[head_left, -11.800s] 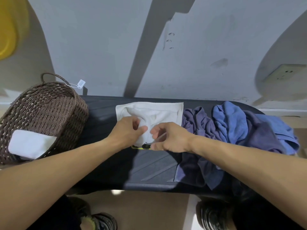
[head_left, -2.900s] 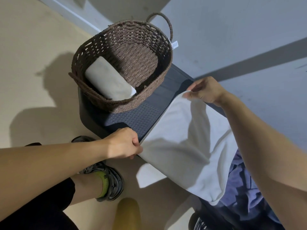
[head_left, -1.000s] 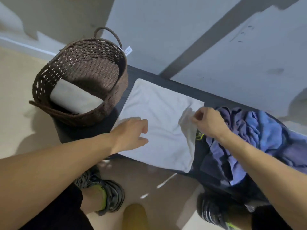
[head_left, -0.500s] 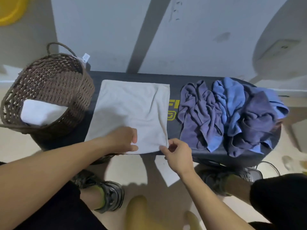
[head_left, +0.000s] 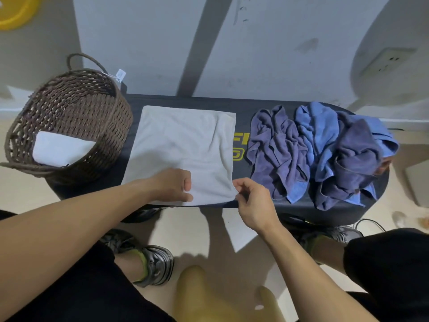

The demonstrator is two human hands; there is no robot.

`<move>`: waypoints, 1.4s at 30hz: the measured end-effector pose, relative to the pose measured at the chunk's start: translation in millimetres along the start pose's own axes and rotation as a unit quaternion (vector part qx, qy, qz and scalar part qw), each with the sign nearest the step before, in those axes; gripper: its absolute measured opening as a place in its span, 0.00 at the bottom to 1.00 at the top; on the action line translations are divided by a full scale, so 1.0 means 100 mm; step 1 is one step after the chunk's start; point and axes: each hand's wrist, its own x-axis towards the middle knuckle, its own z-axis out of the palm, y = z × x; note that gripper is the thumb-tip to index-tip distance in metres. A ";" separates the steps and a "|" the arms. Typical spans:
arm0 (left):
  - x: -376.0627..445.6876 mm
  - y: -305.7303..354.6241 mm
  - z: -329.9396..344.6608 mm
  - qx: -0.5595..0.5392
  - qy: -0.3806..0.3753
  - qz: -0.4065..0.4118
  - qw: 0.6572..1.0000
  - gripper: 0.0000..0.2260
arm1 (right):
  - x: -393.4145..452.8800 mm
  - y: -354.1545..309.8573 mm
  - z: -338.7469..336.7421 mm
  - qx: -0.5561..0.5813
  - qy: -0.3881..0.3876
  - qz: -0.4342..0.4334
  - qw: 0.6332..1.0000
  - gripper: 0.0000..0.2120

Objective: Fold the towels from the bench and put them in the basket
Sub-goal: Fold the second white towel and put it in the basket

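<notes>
A white towel [head_left: 185, 145] lies spread flat on the dark bench [head_left: 255, 205], just right of the brown wicker basket [head_left: 111, 126]. A folded white towel [head_left: 60, 148] lies inside the basket. My left hand [head_left: 173, 185] rests on the towel's near edge, fingers curled at the hem. My right hand [head_left: 251, 199] pinches the towel's near right corner between thumb and fingers. A crumpled purple towel [head_left: 278, 147] and a heap of blue and purple towels [head_left: 343, 154] lie on the bench's right half.
The bench stands against a grey wall with a socket [head_left: 387, 59] at the upper right. My feet in grey shoes [head_left: 155, 263] stand on the beige floor below the bench. A yellow object [head_left: 14, 10] shows at the top left.
The white towel, held up in the air earlier, now lies flat on the bench. Over the last half second my right hand has taken the near right corner; my left hand stays at the near edge.
</notes>
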 end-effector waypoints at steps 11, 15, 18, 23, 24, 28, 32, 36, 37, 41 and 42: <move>0.02 -0.04 0.02 -0.009 0.008 0.005 1.000 0.09 | 0.05 0.03 0.11 -0.062 0.027 0.085 0.994 0.05; 0.02 -0.03 0.00 0.001 0.008 0.008 1.000 0.09 | 0.08 0.00 0.03 0.044 0.025 0.073 0.996 0.03; 0.04 0.00 0.00 0.003 0.005 0.007 1.000 0.09 | 0.08 -0.03 0.02 0.066 0.017 0.029 0.997 0.07; 0.05 0.01 -0.01 0.007 0.002 0.005 1.000 0.09 | 0.04 0.04 -0.02 0.018 0.006 -0.009 1.000 0.12; 0.05 0.01 -0.01 0.006 0.002 0.007 1.000 0.09 | 0.03 0.04 -0.02 0.013 -0.006 -0.008 1.000 0.12; 0.05 0.01 -0.01 0.010 0.003 0.013 1.000 0.09 | 0.06 0.07 -0.02 -0.013 -0.007 -0.017 1.000 0.14; 0.07 0.01 0.00 0.026 0.005 0.014 1.000 0.09 | 0.10 0.16 -0.06 -0.067 -0.054 0.058 0.995 0.09; 0.11 0.02 0.01 0.048 0.129 0.033 0.990 0.11 | 0.25 0.13 -0.19 0.047 -0.059 0.189 0.979 0.03; 0.11 0.00 0.01 0.050 0.148 0.033 0.987 0.12 | 0.31 0.10 -0.23 0.046 -0.060 0.201 0.977 0.04; 0.13 -0.09 -0.03 0.014 0.102 0.014 0.995 0.15 | 0.71 -0.12 -0.26 -0.086 -0.046 0.144 0.985 0.10; 0.14 -0.09 -0.04 0.007 0.093 0.011 0.996 0.15 | 0.86 -0.19 -0.24 -0.103 -0.032 0.123 0.987 0.12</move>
